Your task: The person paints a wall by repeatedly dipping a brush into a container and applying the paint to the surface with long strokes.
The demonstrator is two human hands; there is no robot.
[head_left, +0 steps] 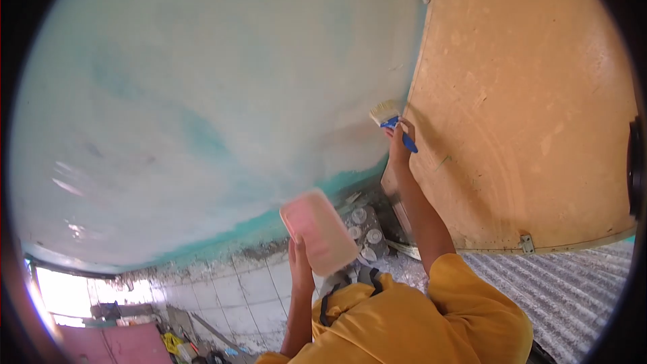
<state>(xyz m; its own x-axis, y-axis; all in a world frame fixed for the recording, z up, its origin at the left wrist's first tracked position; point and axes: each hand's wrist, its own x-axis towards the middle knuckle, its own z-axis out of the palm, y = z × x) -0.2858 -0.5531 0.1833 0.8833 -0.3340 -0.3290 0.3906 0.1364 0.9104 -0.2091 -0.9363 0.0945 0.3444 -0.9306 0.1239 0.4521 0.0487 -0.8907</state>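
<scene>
a patchy pale-green wall (222, 61) stands beside an orange-tan panel (526, 114). the step in hand appears to be brushing the wall near its edge; the next stroke would seem to call for steady control, clear of the panel. the right hand (399, 141) pinches the paintbrush (389, 121), fingers just behind the bristles, which are at the wall, contact unclear. the left hand (300, 256) grips a pinkish rectangular container (325, 232), most of its fingers hidden behind it.

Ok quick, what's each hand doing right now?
Left hand: holding a pink rectangular container.
Right hand: closed around a blue-handled paintbrush.
</scene>
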